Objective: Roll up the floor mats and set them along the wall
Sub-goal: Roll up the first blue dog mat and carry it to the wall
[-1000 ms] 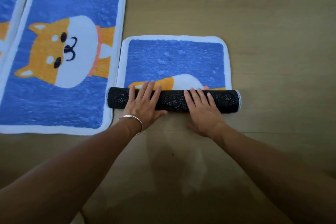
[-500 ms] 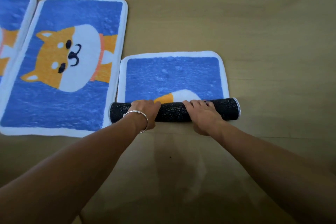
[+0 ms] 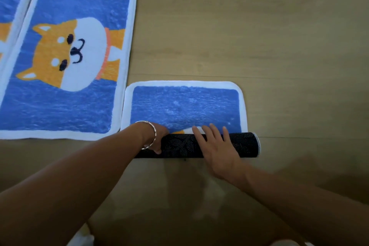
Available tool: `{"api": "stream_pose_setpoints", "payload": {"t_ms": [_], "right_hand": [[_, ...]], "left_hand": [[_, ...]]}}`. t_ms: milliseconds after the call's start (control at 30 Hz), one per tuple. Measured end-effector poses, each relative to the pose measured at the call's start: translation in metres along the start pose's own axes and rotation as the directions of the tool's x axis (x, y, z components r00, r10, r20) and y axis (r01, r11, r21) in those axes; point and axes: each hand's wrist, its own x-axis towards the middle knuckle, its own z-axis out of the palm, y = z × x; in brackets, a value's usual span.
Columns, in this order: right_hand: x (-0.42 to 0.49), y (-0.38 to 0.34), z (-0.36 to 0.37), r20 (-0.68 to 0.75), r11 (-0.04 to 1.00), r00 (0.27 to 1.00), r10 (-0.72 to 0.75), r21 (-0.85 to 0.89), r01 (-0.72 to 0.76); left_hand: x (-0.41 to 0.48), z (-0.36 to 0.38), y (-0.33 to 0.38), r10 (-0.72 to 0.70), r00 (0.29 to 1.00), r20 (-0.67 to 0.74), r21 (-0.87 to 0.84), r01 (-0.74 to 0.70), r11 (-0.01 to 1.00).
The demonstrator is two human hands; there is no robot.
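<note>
Tan wood-grain flooring (image 3: 259, 36) fills the view. Near the middle of it lies a blue plush floor mat with a white border (image 3: 185, 106), partly rolled. Its near portion is wound into a black, dot-backed roll (image 3: 179, 145) whose long axis runs left to right, with the stitched right end facing right. The unrolled part stretches flat from the roll toward the far side, and a sliver of orange and white pattern shows at the roll's far edge.

The left hand (image 3: 160, 139) grips the roll toward its left end, curled over it with the thumb on the near face. A thin silver bangle (image 3: 152, 136) circles that wrist. The right hand (image 3: 218, 150) lies flat on top of the roll, right of its middle, with fingers straight, spread and pointing far. The hands are apart, with bare roll between them.

Just left of this mat, a second blue mat with an orange-and-white dog face (image 3: 69, 56) lies fully flat, its long axis running near to far. A third blue mat (image 3: 10, 6) shows at the left edge, cut off by the frame.
</note>
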Motion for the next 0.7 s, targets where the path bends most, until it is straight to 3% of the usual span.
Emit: {"api": "stream_pose_setpoints", "payload": {"t_ms": [133,267,367,467,600,633,700], "right_hand": [[-0.004,-0.016,0.02,-0.058,0.998,0.997,0.057,-0.028,-0.058],[0.014,-0.001,0.013,-0.08,0.998,0.996,0.024,-0.061,-0.029],[0.032,0.009,-0.002,-0.041,0.998,0.999,0.023,-0.063,-0.026],[0.049,0.015,-0.012,0.037,1.0,0.999,0.027,0.003,-0.027],[0.062,0.022,-0.022,0.134,0.999,0.991,0.002,0.05,-0.009],[0.065,0.023,-0.023,0.155,0.998,0.988,-0.003,0.065,-0.007],[0.068,0.025,-0.024,0.161,0.997,0.987,-0.008,0.075,-0.004]], "left_hand": [[0.007,0.006,-0.006,0.04,0.997,-0.07,-0.039,-0.043,0.998],[0.003,0.008,-0.019,0.031,0.98,-0.197,-0.159,-0.064,0.985],[-0.008,0.007,-0.021,-0.001,0.945,-0.328,-0.086,-0.029,0.996],[-0.02,0.009,-0.004,-0.051,0.858,-0.511,0.056,0.092,0.994],[-0.017,0.033,0.019,-0.067,0.695,-0.716,0.063,0.16,0.985],[-0.015,0.042,0.023,-0.061,0.705,-0.706,0.084,0.169,0.982],[-0.01,0.055,0.028,-0.107,0.791,-0.602,0.115,0.219,0.969]]}}
